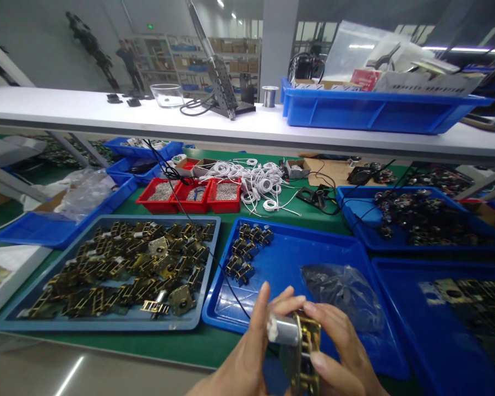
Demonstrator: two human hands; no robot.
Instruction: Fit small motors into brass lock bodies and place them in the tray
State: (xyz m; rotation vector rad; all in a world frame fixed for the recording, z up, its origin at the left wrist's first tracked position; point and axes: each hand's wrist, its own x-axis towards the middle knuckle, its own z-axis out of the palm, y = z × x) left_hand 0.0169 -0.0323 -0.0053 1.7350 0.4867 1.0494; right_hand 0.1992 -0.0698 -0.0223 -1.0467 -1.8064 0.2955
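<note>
Between both hands, near the bottom of the view, is a brass-coloured metal assembly [307, 344] with a silver cylindrical motor [286, 331] sticking out to the left. My left hand [247, 352] supports it from the left, thumb raised beside the motor and fingers behind. My right hand [342, 346] grips the brass plates from the right with its fingertips. The assembly's lower end is partly hidden. Just beyond the hands is a blue tray [309, 236] with several similar assemblies [247, 247] at its left and a clear plastic bag [344, 294] of dark parts.
A grey-blue tray [107, 325] full of brass assemblies lies left. Red bins [225, 204] of small metal parts and coiled white cables [264, 181] sit behind. More blue trays stand right. Above runs a white shelf [124, 116] with a soldering iron [214, 60] and blue crate [379, 110].
</note>
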